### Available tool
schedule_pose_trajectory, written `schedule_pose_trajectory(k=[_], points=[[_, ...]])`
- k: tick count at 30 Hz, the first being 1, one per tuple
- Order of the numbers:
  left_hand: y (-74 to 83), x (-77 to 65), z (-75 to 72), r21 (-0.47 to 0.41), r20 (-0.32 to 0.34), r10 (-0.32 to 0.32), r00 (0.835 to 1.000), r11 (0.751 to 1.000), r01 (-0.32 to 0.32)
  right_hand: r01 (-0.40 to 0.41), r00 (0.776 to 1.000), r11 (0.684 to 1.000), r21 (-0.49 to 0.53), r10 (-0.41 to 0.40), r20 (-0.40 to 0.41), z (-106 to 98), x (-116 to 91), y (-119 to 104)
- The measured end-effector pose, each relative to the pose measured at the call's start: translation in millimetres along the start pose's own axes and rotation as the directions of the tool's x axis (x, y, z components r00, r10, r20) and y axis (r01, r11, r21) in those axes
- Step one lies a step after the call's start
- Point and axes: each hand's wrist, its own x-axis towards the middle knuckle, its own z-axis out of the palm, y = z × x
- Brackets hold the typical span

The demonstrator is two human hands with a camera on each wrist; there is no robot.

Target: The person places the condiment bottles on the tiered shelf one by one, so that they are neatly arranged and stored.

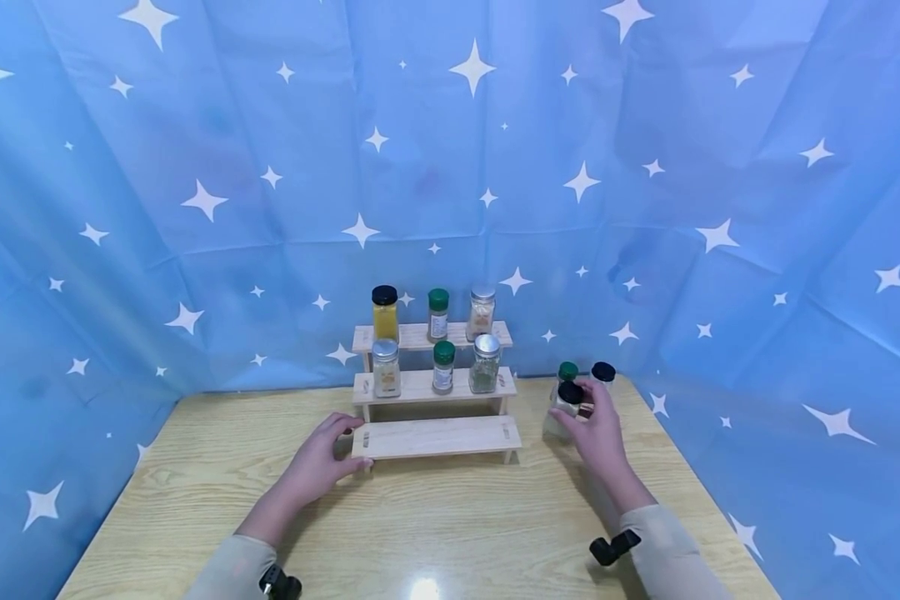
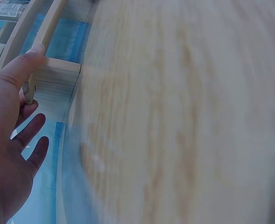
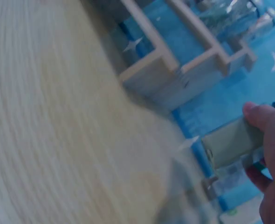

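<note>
My left hand [image 1: 321, 460] pinches the left end of the lowest step of a wooden three-step spice rack [image 1: 437, 438]. In the left wrist view the thumb lies on the step's edge, with the other fingers below and spread. On the right, my right hand [image 1: 602, 432] holds a black-capped spice jar [image 3: 233, 143] between thumb and fingers. Pale contents fill this jar, and the right wrist view shows it tilted. Just behind it stand a green-capped jar [image 1: 567, 371] and another black-capped jar [image 1: 603, 372], both partly hidden.
On the top step are a yellow-filled jar [image 1: 385, 315], a green-capped jar [image 1: 438, 317] and a silver-capped jar [image 1: 482, 315]. The middle step bears two silver-capped jars and a green-capped one [image 1: 443, 368]. A blue star-patterned curtain [image 1: 420, 167] surrounds the wooden table [image 1: 450, 525].
</note>
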Motion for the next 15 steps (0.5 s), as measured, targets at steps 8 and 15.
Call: schedule_pose_trajectory(k=[8,15], points=[[0.0,0.3,-1.3,-0.002,-0.004,0.005,1.0,1.0,-0.005,0.069,0.998,0.998,0.005,-0.069,0.002,1,-7,-42],[1.8,-0.6,-1.1,-0.002,-0.004,-0.004,1.0,1.0,0.004,0.154,0.988,0.987,0.048,-0.155,0.027,14,-17,-70]])
